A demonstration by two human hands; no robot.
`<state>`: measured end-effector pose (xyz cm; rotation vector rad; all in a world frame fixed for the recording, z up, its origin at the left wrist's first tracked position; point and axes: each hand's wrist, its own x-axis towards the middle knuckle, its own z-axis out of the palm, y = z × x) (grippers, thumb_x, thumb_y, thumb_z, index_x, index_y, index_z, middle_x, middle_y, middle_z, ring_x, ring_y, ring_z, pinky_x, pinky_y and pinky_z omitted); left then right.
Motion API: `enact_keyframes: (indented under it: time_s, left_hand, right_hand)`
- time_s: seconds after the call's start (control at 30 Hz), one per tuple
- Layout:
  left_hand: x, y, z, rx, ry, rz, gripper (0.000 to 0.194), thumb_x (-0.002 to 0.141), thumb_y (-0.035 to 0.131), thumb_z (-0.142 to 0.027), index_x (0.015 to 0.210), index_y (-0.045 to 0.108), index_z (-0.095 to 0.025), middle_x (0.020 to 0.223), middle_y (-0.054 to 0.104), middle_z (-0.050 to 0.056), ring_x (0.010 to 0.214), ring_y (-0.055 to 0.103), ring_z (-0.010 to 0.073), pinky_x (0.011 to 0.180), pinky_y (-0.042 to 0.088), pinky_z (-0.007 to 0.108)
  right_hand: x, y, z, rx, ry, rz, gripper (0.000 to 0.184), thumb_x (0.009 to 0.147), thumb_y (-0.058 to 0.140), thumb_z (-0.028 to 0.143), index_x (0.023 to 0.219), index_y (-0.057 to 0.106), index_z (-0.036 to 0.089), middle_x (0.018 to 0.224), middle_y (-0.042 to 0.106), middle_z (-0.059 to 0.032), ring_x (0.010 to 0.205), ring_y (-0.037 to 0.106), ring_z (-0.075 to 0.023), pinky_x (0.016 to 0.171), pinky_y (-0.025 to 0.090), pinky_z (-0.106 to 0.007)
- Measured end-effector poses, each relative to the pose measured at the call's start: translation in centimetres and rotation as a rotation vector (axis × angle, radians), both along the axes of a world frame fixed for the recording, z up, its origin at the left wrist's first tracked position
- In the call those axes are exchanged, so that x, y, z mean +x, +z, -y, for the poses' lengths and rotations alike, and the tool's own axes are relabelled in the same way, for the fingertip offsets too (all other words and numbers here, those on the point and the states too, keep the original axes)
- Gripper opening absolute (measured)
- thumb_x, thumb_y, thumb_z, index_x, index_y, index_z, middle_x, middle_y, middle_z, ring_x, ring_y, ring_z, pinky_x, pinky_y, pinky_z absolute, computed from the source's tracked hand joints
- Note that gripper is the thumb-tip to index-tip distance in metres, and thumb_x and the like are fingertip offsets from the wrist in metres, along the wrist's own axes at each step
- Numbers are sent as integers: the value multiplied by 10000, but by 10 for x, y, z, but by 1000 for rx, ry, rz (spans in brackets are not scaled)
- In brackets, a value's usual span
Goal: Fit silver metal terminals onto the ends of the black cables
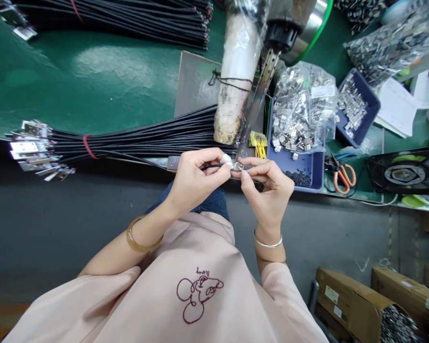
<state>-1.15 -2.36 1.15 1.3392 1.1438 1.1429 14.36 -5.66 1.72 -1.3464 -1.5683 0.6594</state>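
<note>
My left hand [200, 176] is closed in a pinch on a thin black cable [214, 166], near its end. White wrapping covers a fingertip of that hand. Opposite it, my right hand [268, 183] pinches a small metal connector piece [239, 166] at the cable's end. The fingertips nearly meet, so the exact fit between connector and cable cannot be made out. Just above them comes down the tip of a perforated metal rod [257, 100] with a black collar. To the left lies a bundle of black cables [146, 136], tied with a red band, with metal connectors at its far end.
A whitish tube [234, 71] with a scorched end hangs beside the rod. Right of my hands stand a blue tray [317, 171] with bagged metal shells, a yellow clip [259, 144], orange-handled scissors [344, 178] and a black fan [405, 172]. Another cable bundle [128, 21] lies behind.
</note>
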Motion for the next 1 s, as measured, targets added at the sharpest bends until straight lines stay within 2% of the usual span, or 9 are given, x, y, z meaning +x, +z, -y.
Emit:
enact_keyframes:
  time_s: [0.27, 0.33, 0.43, 0.53, 0.57, 0.63, 0.73, 0.83, 1.0]
  left_hand:
    - [1, -5, 2, -2, -51, -3, 124, 760, 600, -123, 640, 634, -132, 544, 482, -39, 501, 349, 51, 476, 262, 202]
    - [-1, -5, 6, 18, -79, -25, 128, 773, 599, -125, 652, 641, -130, 525, 459, -49, 487, 335, 45, 465, 257, 198]
    - [-6, -7, 15, 66, -226, -91, 126, 789, 615, -126, 679, 677, -119, 531, 528, -39, 485, 414, 49, 473, 328, 187]
    - [-15, -12, 22, 90, -317, -104, 102, 811, 661, -163, 763, 737, -114, 667, 696, 14, 565, 600, 90, 555, 490, 195]
    - [-18, -14, 23, 100, -287, -93, 102, 821, 674, -183, 795, 749, -117, 728, 730, 30, 605, 643, 105, 583, 526, 203]
    - [-23, -18, 21, 182, -148, -110, 105, 847, 681, -204, 843, 757, -132, 827, 759, 50, 687, 687, 128, 638, 566, 229]
    - [-28, -24, 7, 443, 61, -344, 111, 889, 646, -174, 889, 756, -161, 926, 755, 68, 860, 683, 187, 823, 563, 348]
    - [-26, -28, -9, 603, 32, -668, 157, 919, 595, -168, 933, 751, -160, 988, 719, 108, 988, 627, 272, 891, 498, 469]
    - [-22, -32, -17, 700, 9, -854, 255, 959, 510, -170, 838, 734, -149, 903, 670, 118, 866, 566, 261, 750, 442, 414]
  right_hand:
    - [2, -1, 6, 41, 21, -8, 106, 886, 648, 136, 827, 615, 217, 1013, 763, -7, 863, 765, -133, 738, 652, -251]
    - [3, 1, 9, 46, -4, -5, 86, 896, 648, 144, 860, 636, 222, 967, 762, 2, 790, 760, -125, 662, 636, -238]
    - [8, 7, 16, 283, -178, 33, 65, 894, 671, 190, 930, 661, 243, 780, 712, 41, 537, 667, -96, 424, 495, -218]
    - [20, 15, 19, 564, -390, 69, 121, 891, 673, 240, 1010, 651, 254, 626, 563, 79, 400, 513, -77, 352, 329, -235]
    - [27, 17, 17, 539, -426, 95, 146, 900, 658, 243, 1043, 635, 254, 617, 546, 83, 400, 505, -80, 363, 323, -237]
    - [43, 17, 11, 322, -424, 193, 136, 919, 631, 239, 1052, 605, 248, 633, 588, 74, 453, 572, -100, 419, 390, -239]
    - [69, 9, -8, 61, -334, 415, 87, 899, 650, 281, 861, 595, 226, 702, 668, 34, 582, 665, -131, 603, 532, -273]
    - [85, -2, -31, 43, -237, 595, 97, 852, 653, 230, 787, 581, 225, 801, 719, 1, 727, 688, -167, 724, 549, -309]
    - [86, -1, -51, 0, -60, 788, 113, 798, 590, 123, 767, 559, 227, 1017, 758, -53, 902, 679, -216, 808, 523, -345]
